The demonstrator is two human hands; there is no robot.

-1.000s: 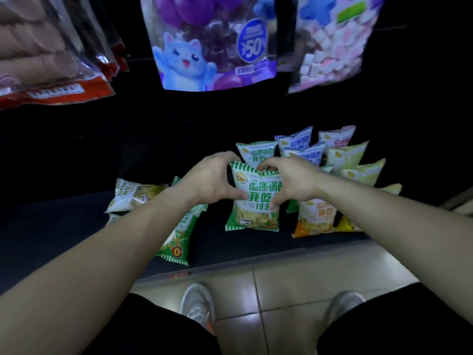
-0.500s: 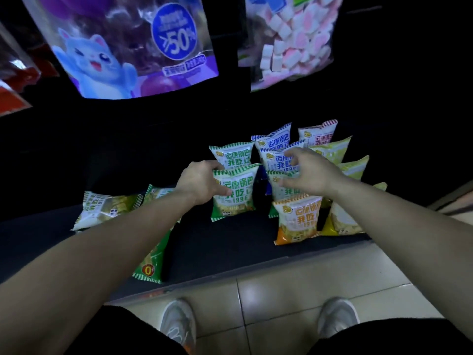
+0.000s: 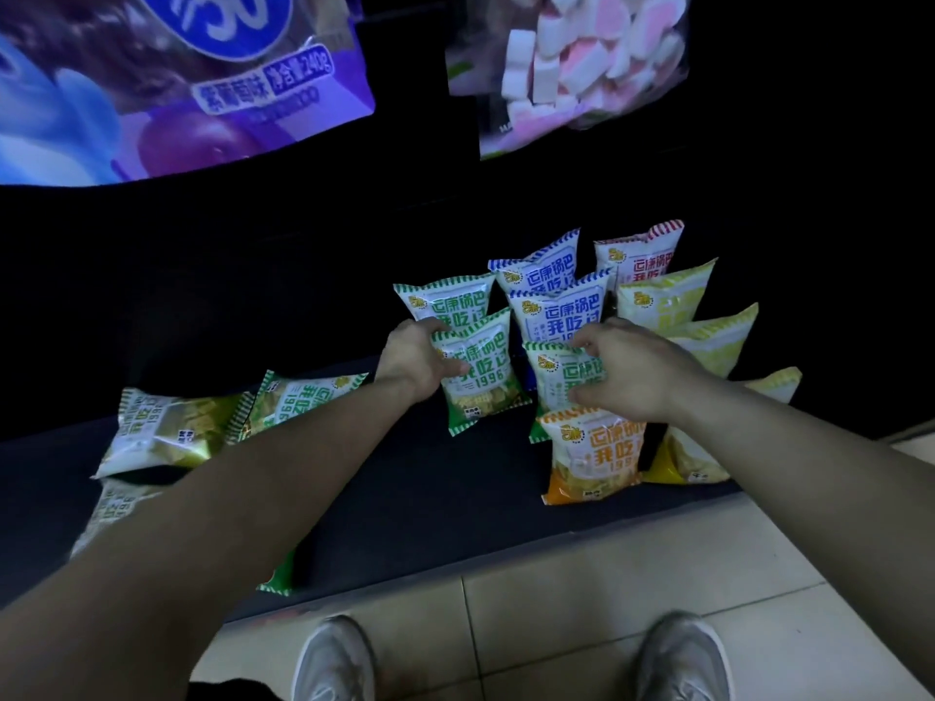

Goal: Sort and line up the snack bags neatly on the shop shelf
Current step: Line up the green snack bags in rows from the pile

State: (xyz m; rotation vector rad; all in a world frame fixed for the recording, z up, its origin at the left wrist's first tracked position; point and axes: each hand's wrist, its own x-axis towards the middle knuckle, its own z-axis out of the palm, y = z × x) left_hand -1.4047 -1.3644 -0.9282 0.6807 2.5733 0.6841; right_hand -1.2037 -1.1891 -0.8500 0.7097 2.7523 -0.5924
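Both gripping | left hand (image 3: 417, 359) pinches green-striped foil snack bag (image 3: 478, 382) | right hand (image 3: 632, 371) clutches twin bag (image 3: 559, 379), three o'clock

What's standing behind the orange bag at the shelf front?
A green-trimmed bag, gripped by the right hand, then two blue-trimmed bags. The orange bag and the hand cover much of the green one; farther back is too dark.

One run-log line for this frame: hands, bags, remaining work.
left hand: grips front green bag, upright | right hand: grips second green bag behind orange bag | remaining: toppled bags flat at left
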